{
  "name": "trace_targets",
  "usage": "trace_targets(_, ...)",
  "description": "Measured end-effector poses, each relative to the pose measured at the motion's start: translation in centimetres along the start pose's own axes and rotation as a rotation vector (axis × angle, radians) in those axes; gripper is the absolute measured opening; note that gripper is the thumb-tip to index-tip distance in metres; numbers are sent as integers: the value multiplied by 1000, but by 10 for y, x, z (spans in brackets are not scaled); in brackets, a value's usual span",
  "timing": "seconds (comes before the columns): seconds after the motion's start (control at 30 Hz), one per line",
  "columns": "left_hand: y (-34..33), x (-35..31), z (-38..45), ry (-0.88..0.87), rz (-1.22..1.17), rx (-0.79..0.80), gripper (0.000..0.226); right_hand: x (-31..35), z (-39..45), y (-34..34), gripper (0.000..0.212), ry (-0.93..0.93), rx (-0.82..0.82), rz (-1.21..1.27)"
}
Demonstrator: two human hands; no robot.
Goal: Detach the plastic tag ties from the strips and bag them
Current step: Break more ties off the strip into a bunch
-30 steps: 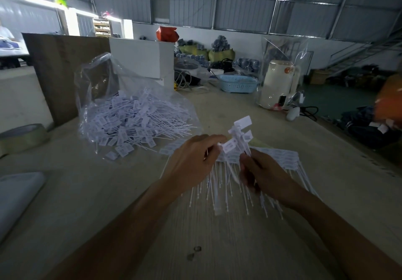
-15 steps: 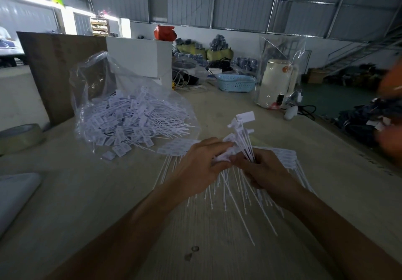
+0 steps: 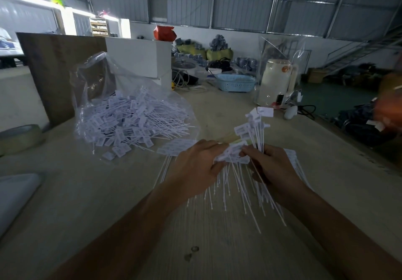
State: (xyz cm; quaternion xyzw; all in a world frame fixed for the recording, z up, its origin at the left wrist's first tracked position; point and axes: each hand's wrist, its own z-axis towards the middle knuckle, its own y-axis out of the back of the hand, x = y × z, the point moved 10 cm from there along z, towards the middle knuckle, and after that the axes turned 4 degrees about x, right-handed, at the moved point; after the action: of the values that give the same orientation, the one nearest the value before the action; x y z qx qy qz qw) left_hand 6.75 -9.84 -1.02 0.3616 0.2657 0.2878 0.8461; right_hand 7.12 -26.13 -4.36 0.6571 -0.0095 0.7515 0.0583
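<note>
While the left hand pinches the near end of a strip of tags with curled fingers, the right hand grips a bunch of loose ties upright, their flat heads fanned above the fist and their thin tails hanging below. The two hands meet over the middle of the wooden table, fingertips almost touching at the strip; this placement appears to let one hand steady the strip as the other works a tie free and adds it to the bunch. More strips lie flat on the table just beyond and under the hands, within easy reach. To the far left, well apart from the hands, a clear plastic bag lies slumped with its mouth toward the hands, holding a large heap of detached ties; a few lie at its near edge. Judgement: detaching is in progress, bagging of the held bunch not yet done. A roll of tape sits at the left edge.
</note>
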Motion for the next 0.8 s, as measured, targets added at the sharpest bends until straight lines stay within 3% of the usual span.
trace_targets(0.27, -1, 0, 1, -24, -83, -10, 30, 34, -10, -3, 26, 325, -31, -258)
trace_targets(0.4, 1, 4, 3, 6, -296, -60, 23, 40, -12, -6, 31, 362, -14, -225)
trace_targets(0.5, -6, 15, 4, 143, -483, -18, 24, 43, -15, -8, 43, 374, -1, -217)
trace_targets(0.63, -16, 21, 0, 322, -926, 60, 32, 48, -20, -11, 22, 412, 8, -267)
trace_targets(0.8, -10, 21, 0, 343, -1033, 12, 27, 36, -14, -13, 27, 327, 17, -297)
